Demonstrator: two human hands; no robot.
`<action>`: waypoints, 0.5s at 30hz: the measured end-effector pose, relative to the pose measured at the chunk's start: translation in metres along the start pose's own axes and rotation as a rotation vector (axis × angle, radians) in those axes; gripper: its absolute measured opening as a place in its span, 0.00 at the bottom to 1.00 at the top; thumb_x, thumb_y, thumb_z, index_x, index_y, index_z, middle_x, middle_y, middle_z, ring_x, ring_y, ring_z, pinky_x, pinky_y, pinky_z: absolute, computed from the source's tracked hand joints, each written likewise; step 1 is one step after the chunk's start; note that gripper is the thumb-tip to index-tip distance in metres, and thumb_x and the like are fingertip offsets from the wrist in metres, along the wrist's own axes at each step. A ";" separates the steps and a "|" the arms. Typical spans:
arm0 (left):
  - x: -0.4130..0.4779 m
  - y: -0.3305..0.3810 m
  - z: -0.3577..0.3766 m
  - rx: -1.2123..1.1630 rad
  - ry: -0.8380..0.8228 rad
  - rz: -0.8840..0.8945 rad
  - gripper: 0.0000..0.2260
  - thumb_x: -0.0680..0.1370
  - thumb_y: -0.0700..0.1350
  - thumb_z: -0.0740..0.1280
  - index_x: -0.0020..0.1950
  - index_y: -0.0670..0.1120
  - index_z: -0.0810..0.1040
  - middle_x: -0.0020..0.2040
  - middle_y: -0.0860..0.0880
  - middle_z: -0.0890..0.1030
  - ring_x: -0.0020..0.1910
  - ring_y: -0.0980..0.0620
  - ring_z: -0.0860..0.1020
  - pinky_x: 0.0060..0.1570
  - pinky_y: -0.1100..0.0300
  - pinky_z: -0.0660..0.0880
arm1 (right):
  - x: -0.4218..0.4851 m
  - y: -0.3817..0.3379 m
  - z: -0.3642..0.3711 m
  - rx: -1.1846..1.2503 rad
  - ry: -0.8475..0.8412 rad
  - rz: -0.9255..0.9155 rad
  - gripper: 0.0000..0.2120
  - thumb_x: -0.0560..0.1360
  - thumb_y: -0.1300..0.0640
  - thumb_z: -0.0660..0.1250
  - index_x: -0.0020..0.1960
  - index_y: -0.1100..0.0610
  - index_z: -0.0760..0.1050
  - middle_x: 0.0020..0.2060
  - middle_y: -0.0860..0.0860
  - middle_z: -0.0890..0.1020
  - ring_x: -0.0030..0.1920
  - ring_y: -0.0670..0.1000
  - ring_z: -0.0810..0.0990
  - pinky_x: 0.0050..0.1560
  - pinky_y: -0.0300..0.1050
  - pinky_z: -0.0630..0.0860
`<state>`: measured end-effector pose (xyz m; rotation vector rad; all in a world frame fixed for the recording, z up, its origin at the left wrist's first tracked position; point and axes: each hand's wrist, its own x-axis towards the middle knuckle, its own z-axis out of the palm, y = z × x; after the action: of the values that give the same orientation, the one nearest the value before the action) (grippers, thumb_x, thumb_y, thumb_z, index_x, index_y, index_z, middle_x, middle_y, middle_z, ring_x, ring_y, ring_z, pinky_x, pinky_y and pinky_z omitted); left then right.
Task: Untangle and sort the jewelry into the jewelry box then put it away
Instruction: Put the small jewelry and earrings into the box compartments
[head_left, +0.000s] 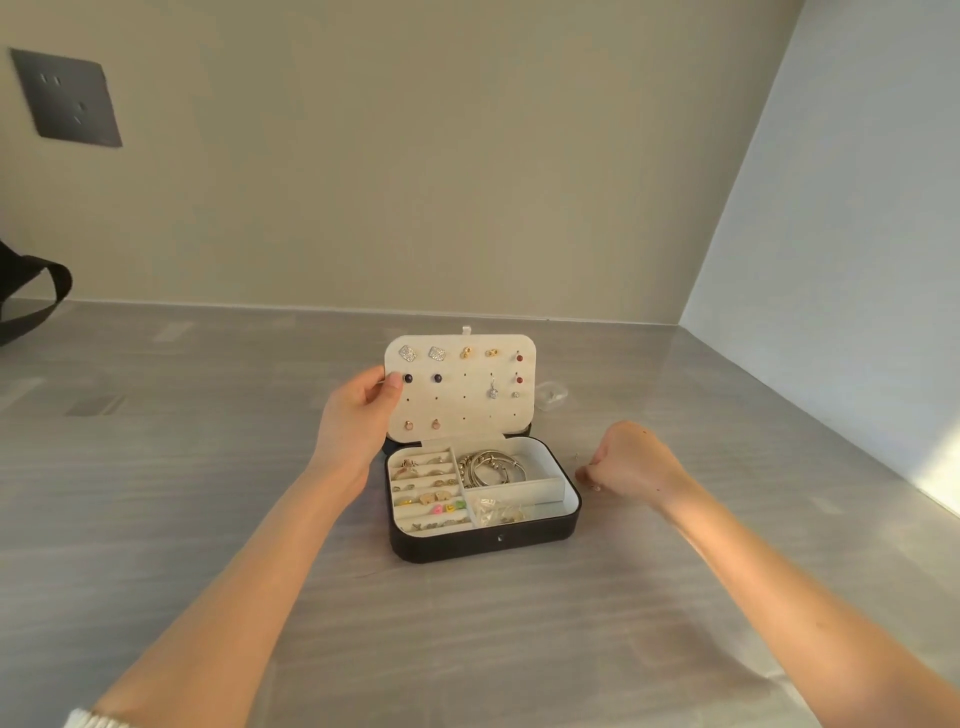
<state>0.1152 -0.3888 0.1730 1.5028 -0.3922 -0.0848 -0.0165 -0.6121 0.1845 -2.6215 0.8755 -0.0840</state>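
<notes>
Open black cream-lined jewelry box sits on the grey desk, left hand pinching its lid edge, right hand just right of it, fingers curled maybe round a tiny earring (too small to tell), so fumble it and it skitters away.

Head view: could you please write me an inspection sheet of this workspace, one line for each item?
Surface: grey countertop, streaked, sunlit at right.
Job's things: black jewelry box open; lid upright, bearing stud earrings; rings in left slots; bangles in rear right compartment; clear packets in front right compartment.
Clutter: clear plastic piece right of the lid; black strap at left edge.
Grippers: left hand pinches the lid's left edge; right hand curled, right of the box; what it holds is too small to tell.
Cables: nothing seen.
Surroundings: beige wall with dark socket; white side wall at right.
</notes>
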 end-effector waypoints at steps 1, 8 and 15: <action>-0.001 0.001 0.000 0.000 -0.002 -0.001 0.11 0.80 0.43 0.60 0.46 0.54 0.80 0.49 0.45 0.83 0.53 0.43 0.79 0.57 0.39 0.73 | 0.001 0.000 0.000 0.022 -0.022 0.002 0.16 0.64 0.62 0.67 0.23 0.57 0.63 0.11 0.47 0.62 0.24 0.50 0.61 0.26 0.39 0.59; -0.002 0.002 0.000 0.016 0.006 0.013 0.11 0.80 0.43 0.60 0.42 0.52 0.79 0.47 0.41 0.82 0.46 0.47 0.77 0.48 0.49 0.73 | -0.020 -0.018 -0.030 0.677 -0.056 -0.035 0.07 0.73 0.61 0.69 0.37 0.63 0.77 0.27 0.50 0.70 0.29 0.48 0.64 0.31 0.39 0.63; -0.002 0.001 -0.002 0.058 -0.001 0.017 0.09 0.80 0.45 0.60 0.47 0.47 0.80 0.47 0.42 0.82 0.46 0.51 0.77 0.46 0.54 0.72 | -0.020 -0.091 -0.010 0.958 0.056 -0.151 0.08 0.75 0.64 0.65 0.39 0.65 0.79 0.29 0.52 0.78 0.24 0.42 0.72 0.31 0.34 0.72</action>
<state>0.1140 -0.3864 0.1733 1.5562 -0.4110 -0.0606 0.0169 -0.5368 0.2287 -1.7722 0.4644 -0.4863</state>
